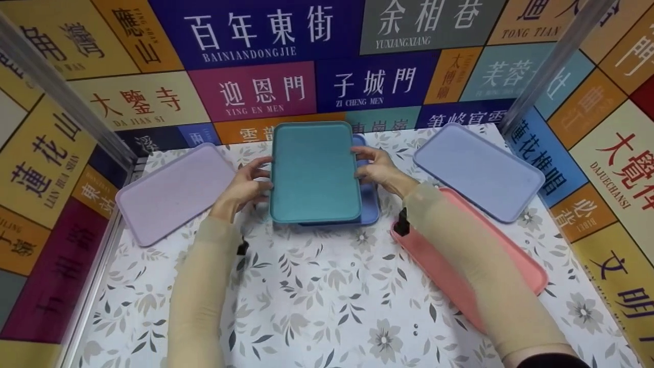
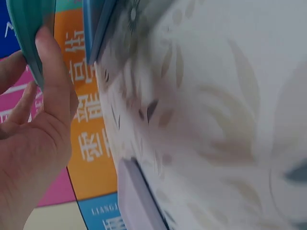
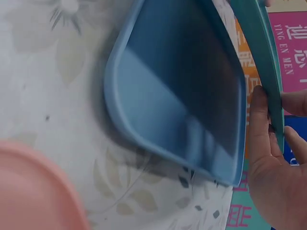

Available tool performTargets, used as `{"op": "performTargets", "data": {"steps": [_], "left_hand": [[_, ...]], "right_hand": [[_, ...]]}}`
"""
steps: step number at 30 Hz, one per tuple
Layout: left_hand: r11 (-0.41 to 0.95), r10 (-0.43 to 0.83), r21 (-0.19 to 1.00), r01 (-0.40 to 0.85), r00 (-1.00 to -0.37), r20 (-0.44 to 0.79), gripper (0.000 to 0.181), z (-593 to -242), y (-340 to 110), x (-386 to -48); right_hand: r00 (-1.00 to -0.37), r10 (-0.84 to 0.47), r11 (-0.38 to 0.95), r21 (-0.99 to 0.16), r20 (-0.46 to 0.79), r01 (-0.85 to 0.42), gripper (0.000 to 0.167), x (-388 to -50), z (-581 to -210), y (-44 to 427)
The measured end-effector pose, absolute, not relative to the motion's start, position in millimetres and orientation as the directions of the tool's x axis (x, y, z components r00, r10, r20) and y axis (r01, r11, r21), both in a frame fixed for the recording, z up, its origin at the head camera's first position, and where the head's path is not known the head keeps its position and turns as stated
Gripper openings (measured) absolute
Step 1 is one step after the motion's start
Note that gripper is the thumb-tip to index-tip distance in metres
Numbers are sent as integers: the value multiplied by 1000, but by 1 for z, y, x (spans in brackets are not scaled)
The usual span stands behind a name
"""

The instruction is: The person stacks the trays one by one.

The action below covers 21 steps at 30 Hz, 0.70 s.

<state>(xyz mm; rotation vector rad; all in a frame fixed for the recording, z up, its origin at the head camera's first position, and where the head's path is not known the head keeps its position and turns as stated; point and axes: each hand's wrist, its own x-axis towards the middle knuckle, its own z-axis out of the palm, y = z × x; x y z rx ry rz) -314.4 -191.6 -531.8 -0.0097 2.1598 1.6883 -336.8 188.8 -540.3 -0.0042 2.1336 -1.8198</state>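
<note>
Both hands hold a teal tray (image 1: 316, 171) by its two side edges, above a blue tray (image 1: 370, 204) that lies on the table. The left hand (image 1: 247, 183) pinches the teal tray's left edge; in the left wrist view, the thumb and fingers of that hand (image 2: 43, 120) are on either side of the teal rim (image 2: 29, 43). At the right edge, the right hand (image 1: 380, 169) pinches the rim. The right wrist view shows a gap between the teal tray (image 3: 261, 57) and the blue tray (image 3: 177, 96), with the right hand (image 3: 276, 167) gripping the teal one.
A lilac tray (image 1: 176, 194) lies at the left, also in the left wrist view (image 2: 136, 201). A periwinkle tray (image 1: 479, 171) lies at the back right. The pink tray (image 1: 444, 260) is partly under the right forearm. Printed panels (image 1: 253, 92) stand behind and at both sides.
</note>
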Motion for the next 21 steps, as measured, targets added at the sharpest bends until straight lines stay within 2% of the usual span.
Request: {"op": "performTargets", "data": {"steps": [7,14,21], "left_hand": [[324,210,926,-195,-939,-271,72,-543,-166,-318],[298,176,932,-208,-947,-267,71,-554,-140,-322],[399,86,902,-165,-973,-216,61,-562,-125,-325]], "right_hand": [[-952,-165,197,-955,-256,223,79,-341,-550,204],[-952,-137,278,-933,-275,230,75,-338,-558,217],[-960,-81,313,-921,-267,230,73,-341,-567,218]]}}
